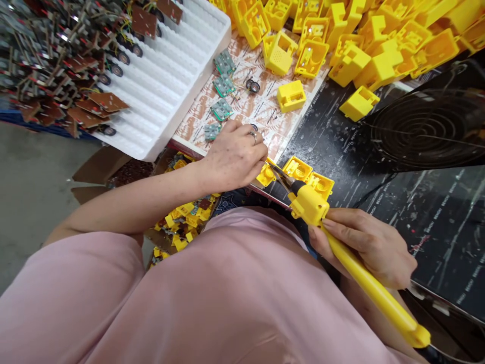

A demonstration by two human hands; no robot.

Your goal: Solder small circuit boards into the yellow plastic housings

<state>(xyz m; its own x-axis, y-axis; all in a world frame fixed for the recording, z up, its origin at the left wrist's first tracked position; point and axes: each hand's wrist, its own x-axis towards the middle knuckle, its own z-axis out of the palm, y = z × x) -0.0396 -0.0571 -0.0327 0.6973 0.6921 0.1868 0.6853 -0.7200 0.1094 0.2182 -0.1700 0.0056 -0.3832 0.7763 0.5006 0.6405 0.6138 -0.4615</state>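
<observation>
My left hand (238,154), a ring on one finger, is closed at the table's front edge. Its fingertips are turned away, so what they pinch is hidden. Right beside them is a small open yellow casing (266,174). My right hand (369,245) grips a soldering iron (364,273) with a long yellow handle and a cord at its lower end. The iron's metal tip (280,177) points at the casing by my left fingers. Two more open yellow casings, one (298,168) and another (320,185), lie just behind the tip.
Several green circuit boards (222,109) and a small round speaker (252,86) lie on the patterned sheet. Yellow casings (312,53) are heaped at the back. A ridged white foam tray (170,76) bears wired brown boards at left. A black fan (432,126) stands at right.
</observation>
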